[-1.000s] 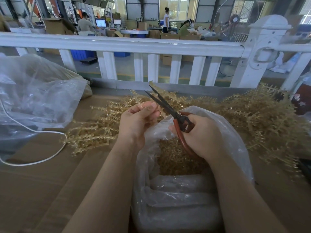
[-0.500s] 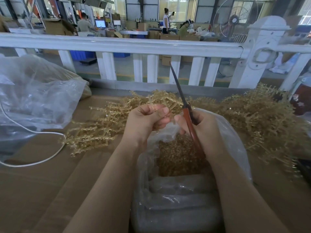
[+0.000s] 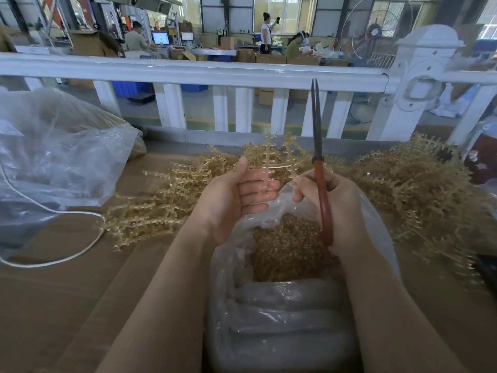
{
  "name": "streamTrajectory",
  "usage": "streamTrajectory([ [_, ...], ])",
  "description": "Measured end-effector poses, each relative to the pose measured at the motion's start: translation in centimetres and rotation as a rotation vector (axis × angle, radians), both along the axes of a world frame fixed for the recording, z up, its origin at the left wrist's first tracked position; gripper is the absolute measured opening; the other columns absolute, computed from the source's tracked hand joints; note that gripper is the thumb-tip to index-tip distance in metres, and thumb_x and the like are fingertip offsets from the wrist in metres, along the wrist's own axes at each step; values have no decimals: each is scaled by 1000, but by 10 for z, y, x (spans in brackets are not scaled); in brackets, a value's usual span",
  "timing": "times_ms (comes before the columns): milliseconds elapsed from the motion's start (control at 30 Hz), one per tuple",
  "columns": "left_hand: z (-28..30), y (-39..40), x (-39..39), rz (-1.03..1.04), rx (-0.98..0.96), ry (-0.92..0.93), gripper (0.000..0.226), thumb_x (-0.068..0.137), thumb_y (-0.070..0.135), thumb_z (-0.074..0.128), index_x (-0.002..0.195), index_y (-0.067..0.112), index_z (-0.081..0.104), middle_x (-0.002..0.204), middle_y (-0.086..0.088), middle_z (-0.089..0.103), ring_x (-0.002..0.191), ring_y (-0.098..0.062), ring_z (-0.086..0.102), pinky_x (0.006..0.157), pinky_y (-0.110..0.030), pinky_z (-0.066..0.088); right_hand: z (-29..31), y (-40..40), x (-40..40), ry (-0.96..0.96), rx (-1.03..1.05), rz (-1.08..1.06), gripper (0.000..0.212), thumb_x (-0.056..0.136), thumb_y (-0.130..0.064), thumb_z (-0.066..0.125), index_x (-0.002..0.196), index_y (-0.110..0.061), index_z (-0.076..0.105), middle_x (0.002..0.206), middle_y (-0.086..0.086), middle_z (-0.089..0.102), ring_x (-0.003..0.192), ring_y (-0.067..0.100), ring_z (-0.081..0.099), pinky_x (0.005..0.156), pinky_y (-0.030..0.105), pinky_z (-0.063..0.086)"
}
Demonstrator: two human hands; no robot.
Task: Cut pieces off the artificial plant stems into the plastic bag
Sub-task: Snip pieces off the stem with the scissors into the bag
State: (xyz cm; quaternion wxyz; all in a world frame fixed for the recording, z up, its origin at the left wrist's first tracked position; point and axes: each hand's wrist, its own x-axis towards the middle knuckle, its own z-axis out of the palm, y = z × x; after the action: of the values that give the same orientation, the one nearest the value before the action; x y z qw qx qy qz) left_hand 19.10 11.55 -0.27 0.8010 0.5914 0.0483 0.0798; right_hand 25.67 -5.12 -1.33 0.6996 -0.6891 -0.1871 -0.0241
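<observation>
My left hand is over the rim of the clear plastic bag, thumb raised, fingers loosely curled round a pale artificial plant stem that arches over to my right hand. My right hand grips red-handled scissors, blades closed and pointing straight up. The bag stands between my forearms and holds a heap of small golden cut pieces. Golden stems lie piled on the table behind and to both sides of the bag.
A large clear bag sits at the left with a white cord looping from it across the brown cardboard tabletop. A white railing runs along the table's far edge. People work at benches far behind.
The scissors swung from pointing up-left with open blades to upright with closed blades. My left hand loosened from a tight fist on the stem, and its thumb lifted.
</observation>
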Motion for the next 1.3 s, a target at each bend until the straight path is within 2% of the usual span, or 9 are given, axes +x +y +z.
streamTrajectory([
  [133,0,3,-1,-53,8,-1,42,84,48,56,95,11,71,93,-10,76,79,-18,71,68,-26,56,-2,-1,1,-16,15,6,23,92,-12,69,70,-19,71,62,0,68,63,6,64,68,3,45],
  [367,-5,3,-4,-78,113,-22,17,71,12,74,87,7,76,71,-3,69,59,-9,58,60,-17,49,-3,0,3,-24,-22,-33,19,91,-12,70,71,-16,71,61,-2,69,56,2,62,62,4,45],
  [567,-5,2,-2,-39,26,-56,18,70,16,75,86,10,78,72,-1,73,63,-7,66,62,-17,54,-4,-1,0,-23,-30,16,20,87,-28,78,81,-10,72,63,-2,68,61,8,63,74,26,50],
  [767,-4,1,-1,14,-84,-112,18,70,13,75,87,13,80,78,-4,76,69,-10,71,65,-19,57,-2,0,-3,-66,-37,31,20,84,-30,79,79,-13,70,60,-2,65,60,8,62,63,17,51],
  [867,-3,1,-1,40,-167,-135,18,71,9,73,87,11,80,81,-5,76,71,-10,73,64,-19,57,-4,1,-3,-136,-121,14,31,83,-36,79,79,-7,68,65,8,63,63,13,59,66,35,53],
  [1000,-3,2,1,92,-245,-151,22,72,5,71,93,6,72,82,-5,76,73,-11,73,66,-19,58,-9,0,-2,-254,-295,-12,25,80,-48,79,74,-31,63,65,-19,61,64,0,58,63,18,44],
  [1133,-3,3,2,137,-255,-177,16,70,4,72,86,9,73,81,-7,75,74,-14,73,67,-20,59,-14,0,-1,-294,-499,-52,35,75,-67,71,86,-35,63,82,-24,65,78,-2,60,68,24,45],
  [1233,-5,3,3,161,-196,-212,14,70,6,72,83,8,70,78,-6,74,73,-13,72,70,-20,58,-10,-3,-3,-382,-695,-86,37,78,-71,66,96,-39,59,85,-25,62,81,-6,56,71,11,44],
  [1300,-6,2,3,180,-159,-235,15,69,8,70,85,8,69,77,-5,73,71,-11,70,70,-20,58,-6,-4,-6,-462,-801,-125,36,80,-73,62,98,-42,56,85,-28,56,78,-11,51,60,7,38],
])
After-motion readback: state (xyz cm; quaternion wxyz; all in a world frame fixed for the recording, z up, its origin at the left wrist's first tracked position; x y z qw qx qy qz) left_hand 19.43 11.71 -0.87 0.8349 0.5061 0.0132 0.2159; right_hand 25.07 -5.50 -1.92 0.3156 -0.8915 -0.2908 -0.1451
